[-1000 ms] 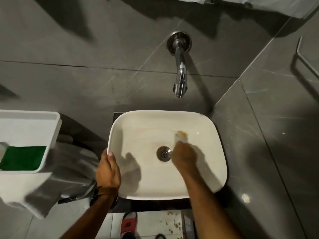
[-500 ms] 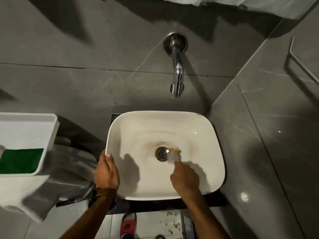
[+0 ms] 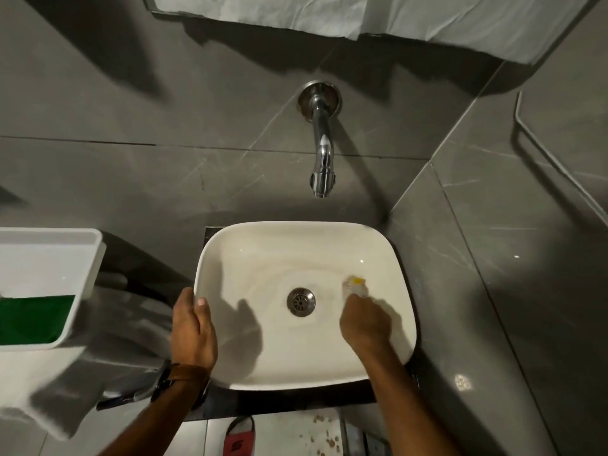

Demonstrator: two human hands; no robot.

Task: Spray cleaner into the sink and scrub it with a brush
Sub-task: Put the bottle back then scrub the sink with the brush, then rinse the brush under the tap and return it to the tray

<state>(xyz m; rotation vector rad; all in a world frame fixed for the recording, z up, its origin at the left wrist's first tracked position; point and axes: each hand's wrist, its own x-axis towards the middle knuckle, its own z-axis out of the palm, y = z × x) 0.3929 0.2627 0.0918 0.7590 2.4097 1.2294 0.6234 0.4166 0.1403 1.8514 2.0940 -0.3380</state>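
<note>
A white square basin, the sink [image 3: 378, 245], sits below a chrome wall tap [image 3: 323, 153]. Its metal drain [image 3: 301, 301] lies in the middle. My right hand [image 3: 365, 327] is inside the basin, right of the drain, shut on a small brush [image 3: 355, 286] with a yellow tip, blurred by motion, its head against the right inner wall. My left hand [image 3: 192, 330] grips the sink's left rim, thumb over the edge; a brown watch strap is on that wrist. No spray bottle is in view.
A white plastic tray [image 3: 49, 258] holding a green pad [image 3: 36, 319] stands at the left on a pale cloth [image 3: 59, 406]. A metal rail [image 3: 559, 162] runs along the right wall. White cloth [image 3: 362, 14] hangs above. A red sandal [image 3: 238, 437] shows on the floor below.
My right hand has swept the brush from beside the drain out to the right side of the basin. My left hand stays on the rim. The view has tilted upward.
</note>
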